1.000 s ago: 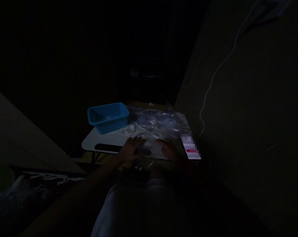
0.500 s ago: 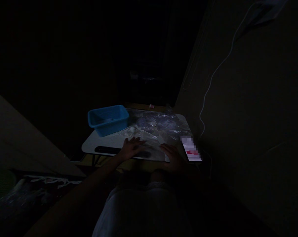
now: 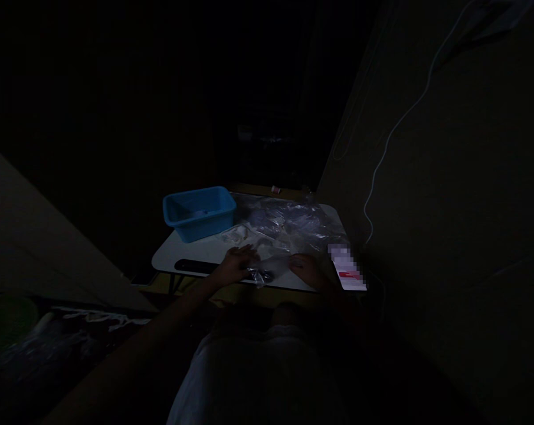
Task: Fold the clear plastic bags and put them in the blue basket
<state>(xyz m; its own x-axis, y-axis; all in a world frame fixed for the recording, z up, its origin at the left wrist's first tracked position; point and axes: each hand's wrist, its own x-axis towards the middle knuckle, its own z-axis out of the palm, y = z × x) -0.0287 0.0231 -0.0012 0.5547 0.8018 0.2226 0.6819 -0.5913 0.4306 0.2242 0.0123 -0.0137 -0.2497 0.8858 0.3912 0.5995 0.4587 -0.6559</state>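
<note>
Low over the front edge of a white table (image 3: pixel 164 254), a piece of clear plastic (image 3: pixel 273 267), possibly a bag, stretches between my two hands. My left hand (image 3: pixel 235 265) is closed on its left end, and a crinkled part hangs below those fingers. At the other end my right hand (image 3: pixel 308 271) has its fingers curled on the plastic. More crumpled clear plastic (image 3: pixel 300 218) lies spread beyond my hands. A small whitish bundle (image 3: pixel 236 234) rests just past my left hand. Dim light hides the fine detail of the fingers.
A blue plastic basin (image 3: pixel 205 221) stands at the table's back left. A lit phone (image 3: pixel 349 274) lies at the right edge, and a white cable (image 3: pixel 386 144) runs down the right wall. A dark slot (image 3: pixel 196 267) marks the front left of the tabletop.
Both hands were spread flat over the plastic on the table. Now their fingers have closed on a piece of it, which is gathered up between them. The view has shifted slightly.
</note>
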